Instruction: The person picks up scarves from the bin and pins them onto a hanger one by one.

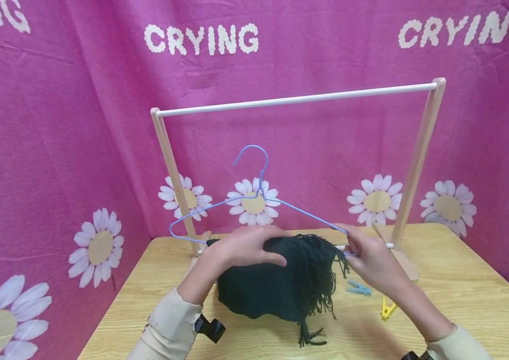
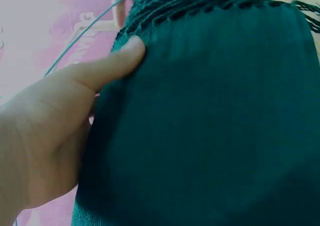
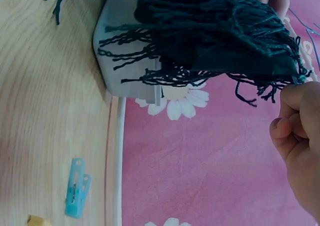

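Head view, centre of the frame: a dark green fringed scarf (image 1: 277,285) is draped over the lower bar of a blue wire hanger (image 1: 254,200), its bulk hanging down to the wooden worktop (image 1: 461,300). The left hand (image 1: 247,247) lies on top of the scarf with fingers nearly straight, thumb pressed against the fabric in the left wrist view. The right hand (image 1: 371,260), right of centre, has its fingers curled and pinches the hanger's right end beside the fringe. Behind stands a wooden drying rack (image 1: 299,100) with a white crossbar. Lower right, on the worktop, lie a blue clothespin (image 1: 358,288) and a yellow clothespin (image 1: 387,308), near each other. A pink daisy-print cloth (image 1: 56,150) fills the background.
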`<state>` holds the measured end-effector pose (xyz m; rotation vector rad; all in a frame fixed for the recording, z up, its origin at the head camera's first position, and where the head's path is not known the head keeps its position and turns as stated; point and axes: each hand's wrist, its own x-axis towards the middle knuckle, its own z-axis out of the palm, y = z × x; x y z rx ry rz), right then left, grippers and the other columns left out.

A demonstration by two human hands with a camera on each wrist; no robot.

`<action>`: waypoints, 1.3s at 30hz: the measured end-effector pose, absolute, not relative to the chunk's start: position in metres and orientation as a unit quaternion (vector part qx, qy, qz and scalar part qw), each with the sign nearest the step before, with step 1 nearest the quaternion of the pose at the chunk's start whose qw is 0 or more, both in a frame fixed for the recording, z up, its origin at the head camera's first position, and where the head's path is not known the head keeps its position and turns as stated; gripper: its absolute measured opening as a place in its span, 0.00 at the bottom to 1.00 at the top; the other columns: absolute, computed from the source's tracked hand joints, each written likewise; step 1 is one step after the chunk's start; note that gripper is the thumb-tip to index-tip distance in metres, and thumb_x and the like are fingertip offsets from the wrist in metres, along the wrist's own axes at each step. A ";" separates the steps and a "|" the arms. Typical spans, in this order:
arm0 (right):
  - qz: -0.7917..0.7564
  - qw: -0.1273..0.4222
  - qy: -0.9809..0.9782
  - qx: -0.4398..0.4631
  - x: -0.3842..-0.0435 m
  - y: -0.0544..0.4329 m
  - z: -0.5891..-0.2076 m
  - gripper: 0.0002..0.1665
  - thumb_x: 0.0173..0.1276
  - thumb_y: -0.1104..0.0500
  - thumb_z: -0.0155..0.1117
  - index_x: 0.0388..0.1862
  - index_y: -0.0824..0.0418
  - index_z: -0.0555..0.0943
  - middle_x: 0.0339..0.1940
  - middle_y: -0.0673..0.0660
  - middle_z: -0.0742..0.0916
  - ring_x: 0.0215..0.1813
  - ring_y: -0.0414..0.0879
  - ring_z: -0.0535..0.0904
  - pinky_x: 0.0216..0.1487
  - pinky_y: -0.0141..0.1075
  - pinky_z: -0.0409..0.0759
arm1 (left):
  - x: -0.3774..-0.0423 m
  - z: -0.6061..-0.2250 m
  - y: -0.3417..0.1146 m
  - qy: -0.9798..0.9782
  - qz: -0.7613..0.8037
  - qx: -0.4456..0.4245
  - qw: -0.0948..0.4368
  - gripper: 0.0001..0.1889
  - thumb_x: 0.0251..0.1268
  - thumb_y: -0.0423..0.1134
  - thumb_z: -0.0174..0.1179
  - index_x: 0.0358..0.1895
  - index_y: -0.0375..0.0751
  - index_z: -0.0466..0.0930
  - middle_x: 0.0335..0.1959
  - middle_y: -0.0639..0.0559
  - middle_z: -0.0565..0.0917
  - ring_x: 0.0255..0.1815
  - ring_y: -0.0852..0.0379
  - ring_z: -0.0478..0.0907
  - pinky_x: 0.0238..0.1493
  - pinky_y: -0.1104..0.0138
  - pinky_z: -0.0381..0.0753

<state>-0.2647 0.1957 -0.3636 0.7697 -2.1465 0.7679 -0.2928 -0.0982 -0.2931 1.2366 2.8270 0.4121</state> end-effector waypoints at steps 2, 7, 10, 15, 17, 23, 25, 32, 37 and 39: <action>0.300 0.356 -0.833 0.299 -0.264 0.196 -0.361 0.38 0.47 0.82 0.66 0.59 0.63 0.78 0.17 0.40 0.64 0.23 0.31 0.64 0.28 0.26 0.74 | -0.290 -0.294 -0.098 0.903 0.101 0.418 -0.011 0.28 0.64 0.53 0.65 0.67 0.56 0.75 0.62 0.61 0.81 0.64 0.63 0.76 0.67 0.64 0.73; 0.317 0.373 -0.816 0.308 -0.264 0.194 -0.357 0.45 0.46 0.84 0.66 0.64 0.56 0.78 0.17 0.41 0.62 0.22 0.30 0.59 0.55 0.44 0.80 | -0.287 -0.294 -0.099 0.884 0.054 0.456 -0.084 0.19 0.68 0.48 0.62 0.61 0.55 0.80 0.52 0.63 0.85 0.50 0.66 0.82 0.55 0.66 0.80; 0.317 0.383 -0.803 0.328 -0.264 0.194 -0.357 0.50 0.46 0.83 0.64 0.69 0.52 0.75 0.17 0.41 0.62 0.23 0.30 0.57 0.67 0.69 0.61 | -0.286 -0.293 -0.100 0.878 0.036 0.463 -0.115 0.17 0.69 0.48 0.62 0.59 0.56 0.80 0.48 0.63 0.86 0.45 0.67 0.82 0.46 0.68 0.81; 0.291 0.391 -0.796 0.359 -0.268 0.195 -0.356 0.51 0.45 0.81 0.59 0.71 0.53 0.73 0.18 0.41 0.62 0.23 0.30 0.54 0.63 0.73 0.60 | -0.285 -0.289 -0.102 0.880 0.032 0.459 -0.119 0.18 0.68 0.48 0.62 0.60 0.56 0.80 0.48 0.63 0.86 0.47 0.67 0.83 0.45 0.68 0.81; 0.281 0.394 -0.795 0.365 -0.269 0.196 -0.356 0.49 0.47 0.79 0.60 0.71 0.53 0.73 0.18 0.41 0.63 0.23 0.30 0.54 0.61 0.73 0.62 | -0.285 -0.288 -0.104 0.884 0.037 0.453 -0.107 0.19 0.68 0.48 0.63 0.61 0.55 0.80 0.50 0.63 0.86 0.49 0.66 0.83 0.50 0.67 0.81; 0.279 0.429 -0.769 0.383 -0.274 0.202 -0.357 0.30 0.72 0.47 0.62 0.67 0.61 0.76 0.18 0.40 0.63 0.26 0.30 0.55 0.37 0.26 0.68 | -0.287 -0.286 -0.113 0.895 0.058 0.434 -0.083 0.23 0.65 0.51 0.65 0.63 0.54 0.80 0.54 0.61 0.86 0.53 0.65 0.82 0.60 0.65 0.79; 0.284 0.443 -0.759 0.383 -0.275 0.202 -0.357 0.35 0.72 0.39 0.56 0.66 0.62 0.77 0.18 0.40 0.62 0.27 0.30 0.55 0.31 0.23 0.61 | -0.289 -0.285 -0.114 0.895 0.057 0.433 -0.088 0.24 0.64 0.52 0.65 0.63 0.55 0.79 0.55 0.61 0.85 0.54 0.65 0.82 0.59 0.65 0.79; 0.323 0.441 -0.753 0.365 -0.273 0.206 -0.360 0.37 0.68 0.38 0.59 0.64 0.63 0.78 0.16 0.42 0.61 0.25 0.29 0.54 0.31 0.24 0.64 | -0.289 -0.287 -0.127 0.860 0.068 0.470 -0.187 0.26 0.61 0.56 0.67 0.61 0.54 0.80 0.52 0.60 0.85 0.52 0.64 0.81 0.53 0.67 0.81; 0.343 0.437 -0.752 0.356 -0.273 0.212 -0.361 0.38 0.66 0.38 0.60 0.64 0.64 0.78 0.17 0.42 0.61 0.24 0.28 0.56 0.30 0.23 0.65 | -0.289 -0.293 -0.148 0.761 0.129 0.515 -0.372 0.20 0.55 0.42 0.74 0.52 0.45 0.85 0.45 0.53 0.87 0.46 0.58 0.83 0.52 0.66 0.83; 0.345 0.435 -0.751 0.357 -0.274 0.214 -0.361 0.35 0.64 0.43 0.66 0.64 0.64 0.78 0.17 0.42 0.62 0.24 0.27 0.56 0.29 0.23 0.65 | -0.289 -0.294 -0.158 0.719 0.152 0.514 -0.442 0.15 0.58 0.37 0.71 0.49 0.41 0.85 0.42 0.50 0.87 0.42 0.55 0.84 0.48 0.64 0.84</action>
